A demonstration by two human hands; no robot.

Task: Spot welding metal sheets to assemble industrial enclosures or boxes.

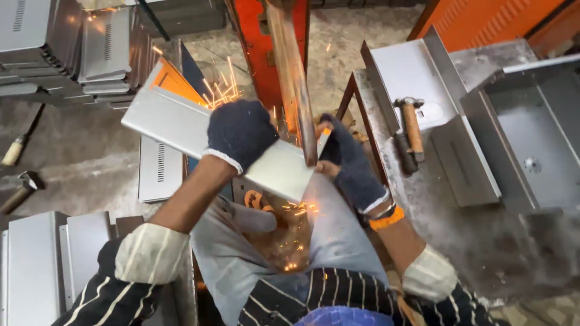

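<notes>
A flat grey sheet-metal panel (172, 124) lies slanted across the middle of the view. My left hand (240, 133), in a dark glove, grips it on top near the middle. My right hand (350, 160), in a dark fingerless glove, holds the panel's right end. That end meets a long copper-coloured arm (293, 78) of an orange machine (266, 36). Sparks fly from the contact, above my left hand and down onto my lap.
A hammer (412, 128) lies on a metal workbench (453, 199) at right, among grey metal boxes (531, 139). Stacked grey panels (66, 42) sit at top left and more panels (36, 265) at bottom left. Another hammer (21, 190) lies on the floor.
</notes>
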